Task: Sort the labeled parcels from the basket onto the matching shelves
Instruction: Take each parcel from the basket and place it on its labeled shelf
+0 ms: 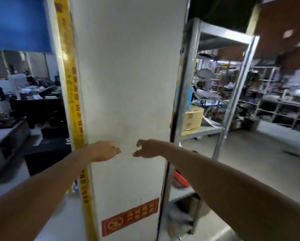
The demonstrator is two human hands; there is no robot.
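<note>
At the far left we see a blue blind (19,21) over a window, and below it cluttered desks (10,133) with dark objects we cannot make out through the blur. Next comes a yellow printed strip (72,94) running down the edge of a white pillar (128,75), which fills the middle of the view. Low on the pillar sits a red sign (130,217) with a prohibition symbol.

Our left hand (105,151) reaches forward in front of the pillar, its fingers curled into a loose fist with nothing in it. Just beside it, apart by a small gap, our right hand (145,148) is held at the same height, thumb and fingers bent in a hooked shape around empty air; it holds nothing either. Neither hand clearly touches the pillar; we cannot tell.

Right of the pillar stands a metal shelf rack (236,94). A cardboard box (192,119) rests on one of its shelves, an orange item (180,178) lies on a lower shelf, and pale crumpled bags (178,218) sit lower still. Farther right, across a grey floor (260,150), more shelves (281,105) line the wall, packed with blurred goods. No basket and no labeled parcel is clearly in view.
</note>
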